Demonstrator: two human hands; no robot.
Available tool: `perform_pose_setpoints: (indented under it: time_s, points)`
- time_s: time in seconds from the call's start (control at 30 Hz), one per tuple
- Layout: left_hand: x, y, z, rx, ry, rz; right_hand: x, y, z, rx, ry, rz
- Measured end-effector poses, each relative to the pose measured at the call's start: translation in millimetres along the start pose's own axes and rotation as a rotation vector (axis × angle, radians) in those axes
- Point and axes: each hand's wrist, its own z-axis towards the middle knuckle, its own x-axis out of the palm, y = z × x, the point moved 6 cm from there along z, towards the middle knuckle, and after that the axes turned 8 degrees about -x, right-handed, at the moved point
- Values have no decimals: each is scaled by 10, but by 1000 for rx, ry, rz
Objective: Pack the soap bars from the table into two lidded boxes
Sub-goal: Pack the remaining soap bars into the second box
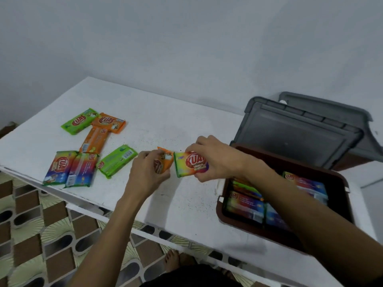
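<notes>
Seemingly mid-carry, from the head view: the left hand (149, 169) curls its fingers and thumb round an orange soap bar (165, 160), and the right hand (216, 160) pinches a green-edged soap bar (189, 165) by its long edges. Both bars are held just above the white table (176, 119), almost touching each other. Six more wrapped bars lie loose to the left, among them a green bar (117, 160) nearest the hands and two rainbow bars (69, 168) side by side at the table edge. The brown box (219, 212) sits at the right with its grey lid (296, 137) standing open, and several bars already lie flat inside. A second grey lid shows behind it.

These bars look light and stiff, a hard block in a glossy, likely slippery wrapper. Gripping across the body, thumb against fingers, seems safer than tugging the crimped ends.
</notes>
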Motion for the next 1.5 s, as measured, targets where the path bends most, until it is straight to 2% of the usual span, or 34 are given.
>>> perform_pose_setpoints:
  time_s: [0.13, 0.43, 0.67, 0.9, 1.27, 1.5]
  points:
    - [-18, -454, -41, 141, 53, 7, -340, 44, -301, 10, -132, 23]
    - [-47, -1366, -234, 433, 79, 30, -710, -114, -1148, 140, -170, -156]
    - [425, -1821, -542, 645, 396, 142, -531, -388, -1949, 317, -95, -84]
    - [924, -2069, -856, 825, 595, 330, -118, -568, -2415, 425, -9, 20]
    - [1469, -1970, -980, 925, 666, 618, 525, -729, -2541, 452, 134, -72]
    - [1589, -2002, -1012, 960, 664, 765, 756, -777, -2476, 411, 121, -133]
